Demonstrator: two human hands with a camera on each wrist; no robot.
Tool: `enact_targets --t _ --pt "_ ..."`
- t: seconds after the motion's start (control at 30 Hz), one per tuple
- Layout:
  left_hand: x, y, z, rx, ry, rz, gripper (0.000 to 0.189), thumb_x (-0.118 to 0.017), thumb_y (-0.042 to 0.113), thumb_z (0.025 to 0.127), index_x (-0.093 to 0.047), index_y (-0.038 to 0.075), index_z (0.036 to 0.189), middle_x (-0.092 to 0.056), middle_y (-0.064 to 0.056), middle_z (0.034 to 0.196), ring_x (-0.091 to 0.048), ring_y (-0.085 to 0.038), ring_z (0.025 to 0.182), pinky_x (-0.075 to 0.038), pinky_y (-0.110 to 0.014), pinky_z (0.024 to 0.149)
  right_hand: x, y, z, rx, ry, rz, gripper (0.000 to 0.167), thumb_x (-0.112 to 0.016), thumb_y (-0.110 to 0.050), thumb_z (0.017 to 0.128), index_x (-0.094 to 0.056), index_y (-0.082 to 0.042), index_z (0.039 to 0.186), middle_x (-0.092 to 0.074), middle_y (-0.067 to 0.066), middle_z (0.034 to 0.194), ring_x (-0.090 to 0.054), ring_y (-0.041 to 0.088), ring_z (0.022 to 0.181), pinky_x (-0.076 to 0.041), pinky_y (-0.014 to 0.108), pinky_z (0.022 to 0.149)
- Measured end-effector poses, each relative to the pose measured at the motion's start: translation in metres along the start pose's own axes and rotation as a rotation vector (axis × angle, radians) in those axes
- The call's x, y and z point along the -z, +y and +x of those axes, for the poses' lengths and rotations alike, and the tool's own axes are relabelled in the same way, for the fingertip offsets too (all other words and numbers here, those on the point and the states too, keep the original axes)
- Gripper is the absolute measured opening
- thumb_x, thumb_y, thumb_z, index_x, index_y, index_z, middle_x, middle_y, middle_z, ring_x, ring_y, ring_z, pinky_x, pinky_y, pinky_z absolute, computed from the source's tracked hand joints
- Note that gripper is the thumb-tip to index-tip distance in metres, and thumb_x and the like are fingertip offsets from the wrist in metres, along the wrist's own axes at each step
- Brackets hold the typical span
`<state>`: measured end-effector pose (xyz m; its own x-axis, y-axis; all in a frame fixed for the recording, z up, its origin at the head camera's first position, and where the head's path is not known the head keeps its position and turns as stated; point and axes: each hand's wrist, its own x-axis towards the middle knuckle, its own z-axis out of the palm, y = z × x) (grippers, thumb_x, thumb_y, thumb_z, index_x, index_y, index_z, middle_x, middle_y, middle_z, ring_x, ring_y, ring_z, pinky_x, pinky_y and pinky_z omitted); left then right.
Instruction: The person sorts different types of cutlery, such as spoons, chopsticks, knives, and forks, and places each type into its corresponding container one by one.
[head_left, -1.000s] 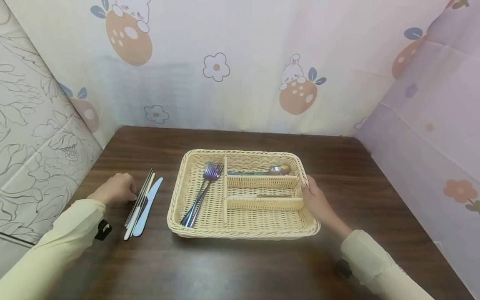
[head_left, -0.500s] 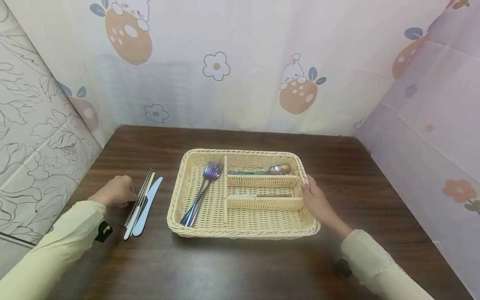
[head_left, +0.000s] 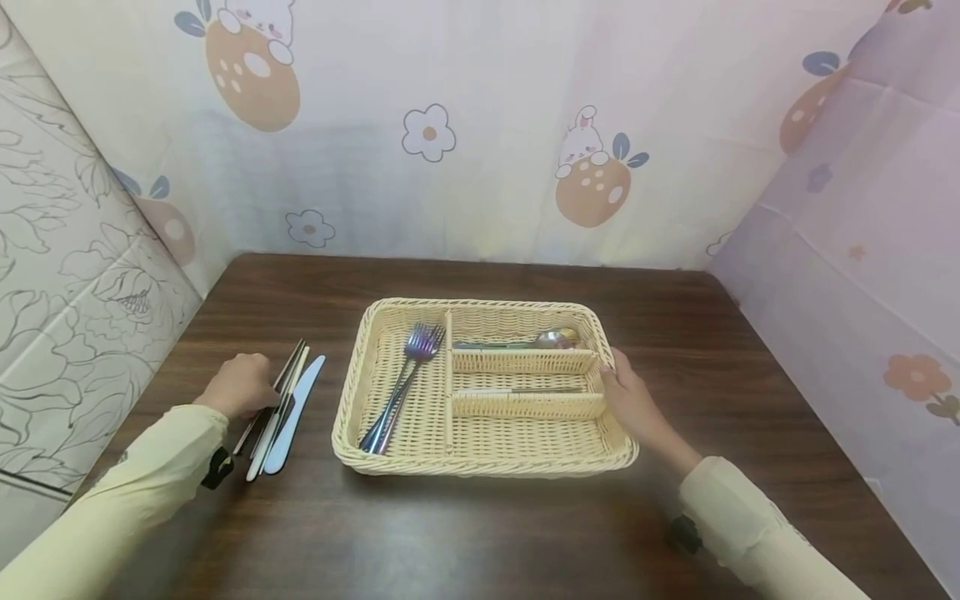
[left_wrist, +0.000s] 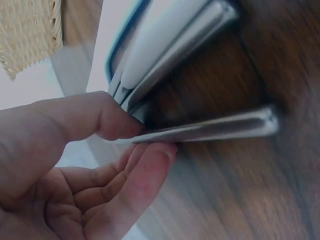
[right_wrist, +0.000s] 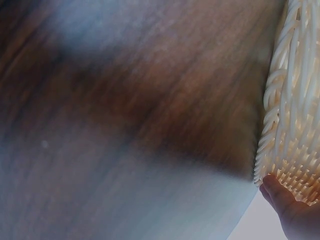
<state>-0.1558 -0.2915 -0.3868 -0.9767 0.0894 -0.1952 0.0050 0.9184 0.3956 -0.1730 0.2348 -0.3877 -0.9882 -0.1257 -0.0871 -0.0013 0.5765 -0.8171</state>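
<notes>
Left of the basket (head_left: 525, 437), the left hand (head_left: 238, 387) pinches a silver chopstick (left_wrist: 215, 129) beside other chopsticks (head_left: 262, 454) and a knife (head_left: 296, 412); the right hand (head_left: 637, 408) grips the basket by its right end.

A slim silver chopstick (left_wrist: 225, 128), blunt at its near end, slants pinched between thumb and finger of the left hand (head_left: 238, 385), well to the left of a cream woven basket (head_left: 487, 468), which sits upright, divided into four compartments, its right end held by the right hand (head_left: 636, 407)
</notes>
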Motion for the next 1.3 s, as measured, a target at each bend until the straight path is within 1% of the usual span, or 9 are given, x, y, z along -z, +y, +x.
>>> enact_targets --t 0.17,0.33,0.47,0.7,0.9,1.0,1.13,1.2,1.3 --pt "0.012 0.004 -0.001 0.006 0.022 0.035 0.034 -0.069 0.014 0.072 -0.04 0.014 0.053 -0.038 0.003 0.046 -0.038 -0.013 0.042 -0.034 -0.029 0.041 0.0 -0.001 0.0 -0.011 -0.017 0.003 0.054 -0.022 -0.029 0.105 -0.008 -0.004 0.15 -0.028 0.034 0.144 -0.033 0.046 0.13 -0.023 0.058 0.105" --pt "0.029 0.022 0.003 -0.041 0.072 0.094 0.033 -0.063 0.009 0.069 -0.035 0.016 0.053 -0.028 0.005 0.05 -0.027 -0.012 0.045 -0.026 -0.029 0.041 0.0 -0.003 0.0 -0.025 -0.027 -0.004 0.055 -0.021 -0.03 0.105 -0.005 -0.004 0.151 -0.025 0.033 0.146 -0.029 0.045 0.133 -0.02 0.058 0.106" --pt "0.039 0.048 0.007 -0.083 0.083 0.15 0.034 -0.068 0.012 0.07 -0.037 0.015 0.054 -0.031 0.005 0.049 -0.03 -0.013 0.045 -0.029 -0.03 0.042 0.0 -0.003 0.001 -0.022 -0.023 -0.003 0.054 -0.022 -0.029 0.105 -0.007 -0.004 0.151 -0.027 0.033 0.145 -0.03 0.045 0.132 -0.021 0.058 0.106" --pt "0.051 0.109 0.016 -0.181 0.111 0.23 0.034 -0.069 0.014 0.068 -0.038 0.013 0.054 -0.032 0.003 0.051 -0.031 -0.014 0.047 -0.029 -0.03 0.041 -0.001 -0.002 0.001 -0.024 -0.026 0.02 0.054 -0.022 -0.029 0.105 -0.006 -0.005 0.151 -0.027 0.034 0.145 -0.035 0.046 0.129 -0.027 0.057 0.103" --pt "0.046 0.155 0.03 -0.307 0.112 0.293 0.031 -0.061 0.007 0.063 -0.033 0.015 0.053 -0.026 0.005 0.05 -0.023 -0.01 0.047 -0.023 -0.026 0.042 -0.001 -0.002 0.002 -0.019 -0.019 0.029 0.054 -0.022 -0.029 0.105 -0.007 -0.005 0.15 -0.029 0.034 0.143 -0.039 0.047 0.126 -0.031 0.057 0.1" --pt "0.041 0.178 0.038 -0.363 0.092 0.333 0.04 -0.074 0.018 0.07 -0.037 0.015 0.055 -0.032 0.005 0.05 -0.028 -0.01 0.047 -0.03 -0.025 0.042 0.0 -0.003 0.001 -0.016 -0.018 0.034 0.054 -0.023 -0.029 0.105 -0.007 -0.005 0.15 -0.03 0.035 0.143 -0.04 0.047 0.125 -0.033 0.057 0.099" --pt "0.033 0.21 0.046 -0.447 0.063 0.364 0.037 -0.077 0.021 0.07 -0.043 0.015 0.057 -0.04 0.005 0.054 -0.036 -0.012 0.05 -0.036 -0.028 0.044 0.001 -0.005 0.0 -0.014 -0.023 0.036 0.053 -0.023 -0.028 0.105 -0.007 -0.006 0.151 -0.029 0.034 0.143 -0.038 0.047 0.126 -0.03 0.058 0.101" --pt "0.027 0.225 0.048 -0.496 0.045 0.358 0.031 -0.071 0.011 0.067 -0.042 0.015 0.057 -0.039 0.005 0.054 -0.035 -0.012 0.051 -0.034 -0.028 0.045 0.001 -0.005 -0.001 -0.012 -0.023 0.033 0.053 -0.023 -0.028 0.105 -0.008 -0.006 0.151 -0.029 0.034 0.143 -0.037 0.047 0.127 -0.028 0.059 0.102" --pt "0.016 0.244 0.05 -0.547 0.005 0.346 0.034 -0.068 0.007 0.067 -0.037 0.016 0.058 -0.032 0.006 0.055 -0.03 -0.01 0.051 -0.029 -0.025 0.046 0.0 -0.005 -0.001 -0.018 -0.029 0.036 0.053 -0.022 -0.028 0.105 -0.007 -0.006 0.151 -0.028 0.034 0.144 -0.037 0.047 0.127 -0.028 0.058 0.102"
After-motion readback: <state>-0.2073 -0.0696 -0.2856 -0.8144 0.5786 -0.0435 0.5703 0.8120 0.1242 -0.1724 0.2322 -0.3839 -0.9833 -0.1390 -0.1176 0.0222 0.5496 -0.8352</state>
